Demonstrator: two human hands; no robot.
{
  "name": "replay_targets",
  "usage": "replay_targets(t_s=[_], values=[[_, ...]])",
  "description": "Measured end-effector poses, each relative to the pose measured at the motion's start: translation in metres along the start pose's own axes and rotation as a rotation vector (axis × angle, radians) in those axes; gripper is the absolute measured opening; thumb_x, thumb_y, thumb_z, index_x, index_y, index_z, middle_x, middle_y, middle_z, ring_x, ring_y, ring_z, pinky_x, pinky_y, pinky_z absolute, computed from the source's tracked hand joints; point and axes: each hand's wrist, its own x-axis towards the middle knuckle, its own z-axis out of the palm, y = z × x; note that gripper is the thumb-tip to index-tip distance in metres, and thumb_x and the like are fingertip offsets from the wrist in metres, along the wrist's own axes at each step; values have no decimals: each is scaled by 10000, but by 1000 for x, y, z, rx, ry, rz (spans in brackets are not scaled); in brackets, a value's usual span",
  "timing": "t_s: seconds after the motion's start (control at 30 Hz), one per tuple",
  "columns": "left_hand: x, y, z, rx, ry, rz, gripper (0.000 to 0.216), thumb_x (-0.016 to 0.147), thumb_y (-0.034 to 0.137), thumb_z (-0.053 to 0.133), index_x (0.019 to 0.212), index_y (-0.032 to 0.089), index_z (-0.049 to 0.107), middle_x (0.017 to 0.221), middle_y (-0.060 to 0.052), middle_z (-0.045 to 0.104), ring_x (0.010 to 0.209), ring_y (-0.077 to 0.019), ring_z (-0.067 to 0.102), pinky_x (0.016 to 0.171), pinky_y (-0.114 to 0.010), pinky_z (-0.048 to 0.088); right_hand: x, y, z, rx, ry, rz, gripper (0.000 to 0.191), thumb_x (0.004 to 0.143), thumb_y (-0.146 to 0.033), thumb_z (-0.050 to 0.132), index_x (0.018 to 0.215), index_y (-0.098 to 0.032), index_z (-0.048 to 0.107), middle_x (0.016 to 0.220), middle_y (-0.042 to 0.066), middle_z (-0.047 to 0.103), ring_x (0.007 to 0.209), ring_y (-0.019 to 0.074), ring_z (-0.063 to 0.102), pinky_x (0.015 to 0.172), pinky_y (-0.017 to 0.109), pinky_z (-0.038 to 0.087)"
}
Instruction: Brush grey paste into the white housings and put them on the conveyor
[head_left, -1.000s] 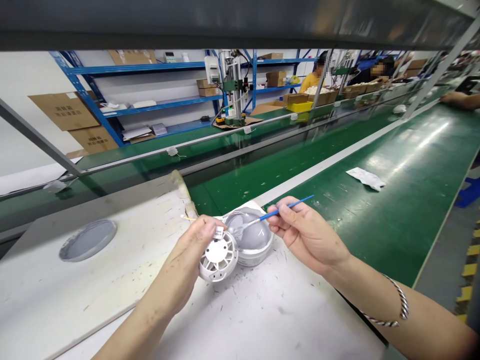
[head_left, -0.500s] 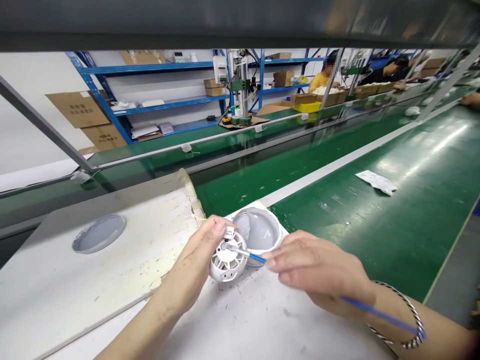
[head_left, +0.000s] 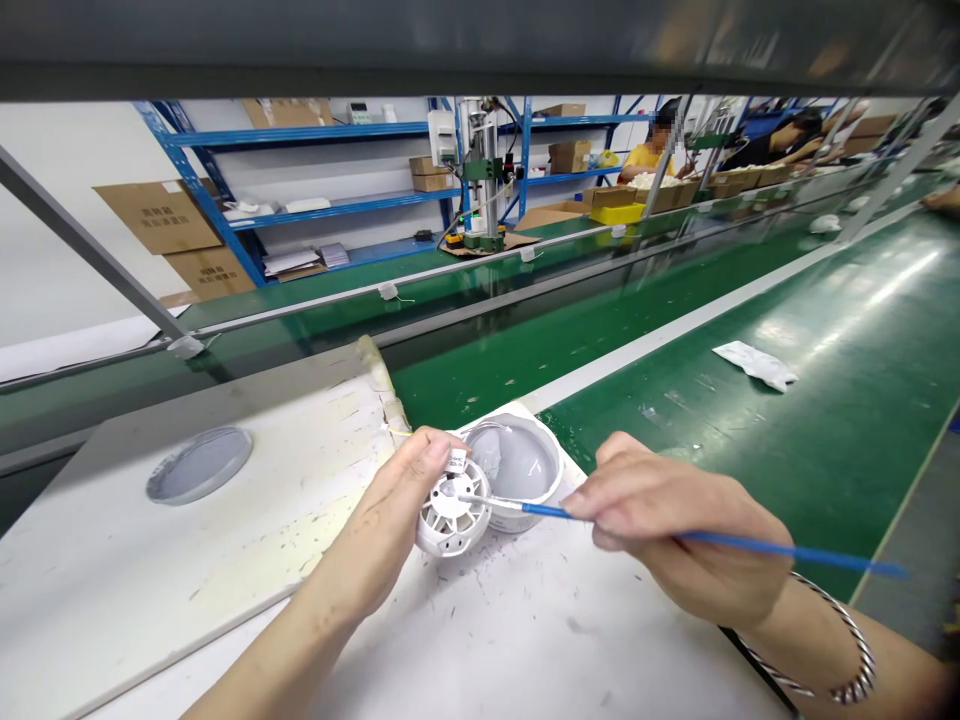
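My left hand (head_left: 409, 480) grips a round white vented plastic housing (head_left: 454, 510) with a small printed label near my thumb. Grey paste lies near the middle of its face. Pinched in my right hand (head_left: 675, 515) is a thin blue-handled brush (head_left: 546, 510), whose tip is over the face of the housing; whether it touches I cannot tell. Just behind the housing stands a white tub (head_left: 556, 455) holding grey paste (head_left: 529, 462). Thin wires run from behind the housing over the tub's rim.
On the left, a pale board (head_left: 97, 560) bears a round lid (head_left: 201, 465) coated in grey. A white packet (head_left: 756, 365) lies on the green table to the right. Small white parts travel along the far strip. Co-workers sit at the back right; blue shelves (head_left: 330, 207) stand behind.
My right hand has moved right and slightly up, drawing the brush back and tilting it flatter. My left hand and the housing stay almost in place. Small parts on the far strip have shifted right.
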Motion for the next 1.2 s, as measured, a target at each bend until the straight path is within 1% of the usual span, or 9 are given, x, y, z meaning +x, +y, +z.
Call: replay_targets(t_s=[0.13, 0.23, 0.33, 0.47, 0.6, 0.73, 0.83, 1.0, 1.2], values=[[-2, 2, 2, -53, -70, -65, 372, 896, 579, 435, 1005, 260, 593, 892, -3, 602, 778, -152, 519, 693, -257, 387, 2, 7, 8, 310, 325, 276, 86, 884, -226, 642, 926, -298, 664, 898, 4, 724, 632, 134, 689, 548, 263, 573], [-8, 6, 5, -94, -168, -149, 524, 884, 665, 323, 1038, 231, 573, 871, -39, 632, 742, -175, 551, 666, -283, 407, 5, 7, 6, 297, 409, 148, 164, 943, -179, 534, 1020, -279, 640, 985, 7, 701, 703, 115, 684, 564, 235, 575], [-15, 10, 8, -92, -308, -182, 644, 869, 711, 216, 1035, 201, 573, 869, -70, 643, 752, -200, 577, 672, -309, 425, 4, 5, 5, 15, 226, -80, 249, 924, -112, 534, 1105, -239, 648, 1063, 44, 655, 886, 145, 658, 688, 268, 573], [-23, 18, 10, 39, -413, -172, 617, 886, 683, 246, 1042, 198, 593, 910, -63, 625, 797, -196, 559, 726, -316, 429, 3, 3, 12, -156, -132, -60, 181, 855, -246, 685, 1005, -151, 646, 801, 13, 628, 714, 99, 591, 662, 208, 528], [-28, 24, 11, 112, -462, -121, 567, 913, 636, 257, 1077, 205, 586, 928, -59, 622, 815, -195, 545, 729, -310, 428, 9, 0, 12, -252, -272, -237, 110, 917, -173, 588, 973, -98, 647, 806, 40, 671, 764, 115, 605, 685, 215, 527], [-31, 17, 16, 194, -342, -65, 430, 892, 583, 423, 1180, 270, 482, 977, -39, 605, 807, -192, 530, 705, -308, 410, 8, -2, 6, -365, -189, -292, 164, 933, -98, 522, 976, -89, 680, 839, 58, 679, 791, 140, 597, 689, 265, 535], [-33, 5, 20, 345, -201, 125, 487, 837, 483, 583, 1250, 338, 370, 1080, -39, 561, 828, -201, 533, 696, -316, 412, 2, -3, 8, -412, -56, -250, 126, 886, -88, 584, 964, -98, 682, 830, 52, 653, 763, 142, 577, 645, 283, 530], [-34, -1, 26, 475, -65, 447, 419, 883, 352, 554, 1250, 386, 355, 1079, -26, 525, 877, -190, 554, 725, -310, 454, -2, -9, 11, -470, -131, -298, 196, 906, -87, 502, 995, -42, 671, 837, 95, 657, 746, 165, 575, 621, 313, 517], [-40, 5, 34, 408, 21, 451, 335, 905, 402, 522, 1222, 384, 414, 1187, -20, 525, 1024, -201, 539, 807, -311, 464, 2, -14, 9, -459, -154, -349, 324, 949, -94, 368, 988, -12, 679, 821, 105, 661, 752, 169, 581, 644, 307, 523]])
